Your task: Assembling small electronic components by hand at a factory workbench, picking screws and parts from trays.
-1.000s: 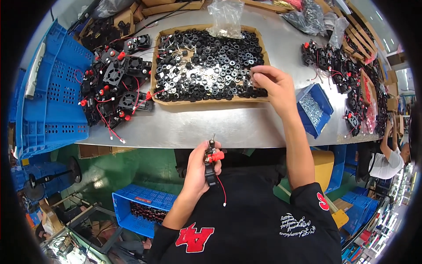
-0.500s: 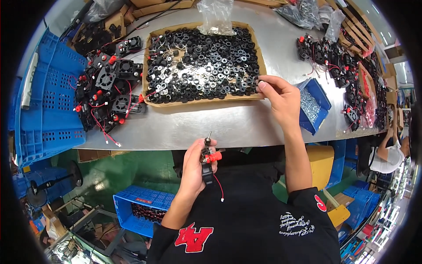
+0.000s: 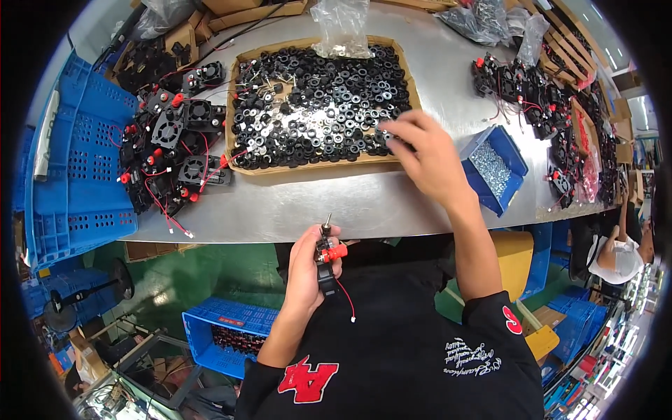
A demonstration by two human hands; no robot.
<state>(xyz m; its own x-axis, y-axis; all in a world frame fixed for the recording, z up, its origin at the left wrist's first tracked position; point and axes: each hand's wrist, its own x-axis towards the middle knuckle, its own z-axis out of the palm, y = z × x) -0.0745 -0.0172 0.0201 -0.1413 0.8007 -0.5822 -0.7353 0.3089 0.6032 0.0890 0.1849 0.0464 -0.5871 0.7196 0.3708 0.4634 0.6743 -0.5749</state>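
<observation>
In front of my body, my left hand [image 3: 305,264] is closed round a small black fan assembly [image 3: 326,274]. A red knob [image 3: 336,253] sticks out of its side, and a thin metal shaft [image 3: 328,220] points up from its top. A red wire with a white plug hangs from it. My right hand [image 3: 425,155] reaches over the front right corner of a shallow cardboard tray [image 3: 315,170], thumb and forefinger apart. Its fingertips are just over the black rings and metal washers [image 3: 336,119] heaped there; I see nothing held between them.
A blue bin of small silver screws [image 3: 492,168] stands right of the tray. Fan assemblies [image 3: 175,133] pile up at left beside a blue crate [image 3: 77,161]; more [image 3: 521,94] lie at far right. A clear plastic bag [image 3: 341,28] rests on the tray's back edge.
My right hand has moved left from the tray's right edge to above the washers, and its fingers have spread. The left hand still holds the fan assembly in nearly the same place.
</observation>
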